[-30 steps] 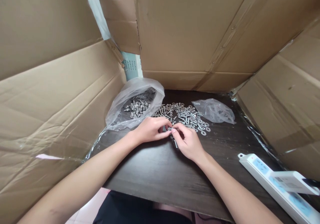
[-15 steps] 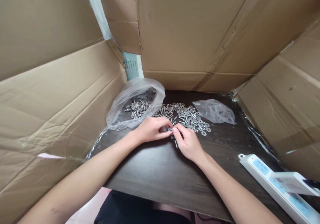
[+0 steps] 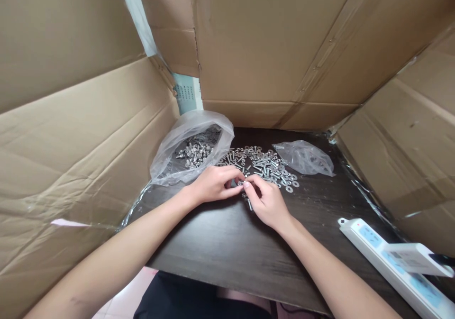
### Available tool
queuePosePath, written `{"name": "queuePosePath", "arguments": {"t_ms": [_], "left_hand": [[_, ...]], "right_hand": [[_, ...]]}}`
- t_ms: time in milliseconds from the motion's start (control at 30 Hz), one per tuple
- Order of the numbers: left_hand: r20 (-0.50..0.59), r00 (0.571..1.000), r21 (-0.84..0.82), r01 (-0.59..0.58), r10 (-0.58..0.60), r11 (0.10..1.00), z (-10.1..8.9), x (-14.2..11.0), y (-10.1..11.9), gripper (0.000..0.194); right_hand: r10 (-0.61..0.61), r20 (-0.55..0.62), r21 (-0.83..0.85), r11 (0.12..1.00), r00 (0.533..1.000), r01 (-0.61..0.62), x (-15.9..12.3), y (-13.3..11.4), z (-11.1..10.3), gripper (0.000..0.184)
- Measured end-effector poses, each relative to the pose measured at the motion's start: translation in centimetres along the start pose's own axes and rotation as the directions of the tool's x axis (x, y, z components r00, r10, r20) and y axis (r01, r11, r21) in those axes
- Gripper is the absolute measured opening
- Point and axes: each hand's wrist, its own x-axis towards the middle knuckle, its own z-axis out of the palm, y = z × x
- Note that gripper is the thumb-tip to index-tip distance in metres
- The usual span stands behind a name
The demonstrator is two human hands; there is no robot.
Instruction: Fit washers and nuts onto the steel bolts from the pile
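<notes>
My left hand and my right hand meet fingertip to fingertip over the dark table. Between them they pinch a small metal bolt, mostly covered by the fingers. Another bolt lies on the table just below my right fingers. Beyond my hands spreads a pile of loose bolts, nuts and washers. Left of the pile, an open clear plastic bag holds several bolts with washers on them.
A crumpled clear bag lies right of the pile. At the right front is a white power strip with a white plug-in adapter. Cardboard walls enclose the table at the left, back and right.
My hands keep their pinch on the bolt, with only slight finger movement. The whole view has shifted a little; the bags and pile stay in place.
</notes>
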Motion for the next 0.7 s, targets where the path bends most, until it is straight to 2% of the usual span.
{"name": "queuePosePath", "arguments": {"t_ms": [433,700], "left_hand": [[-0.008,1.0,-0.023,0.005,-0.005,1.0,0.0,0.06,0.11,0.019],[-0.002,1.0,-0.025,-0.003,0.003,1.0,0.05,0.04,0.15,0.019]], "right_hand": [[-0.001,0.018,-0.019,1.0,1.0,0.001,0.11,-0.05,-0.05,0.025],[-0.007,0.018,-0.048,0.999,1.0,0.008,0.14,0.29,0.12,0.036]]}}
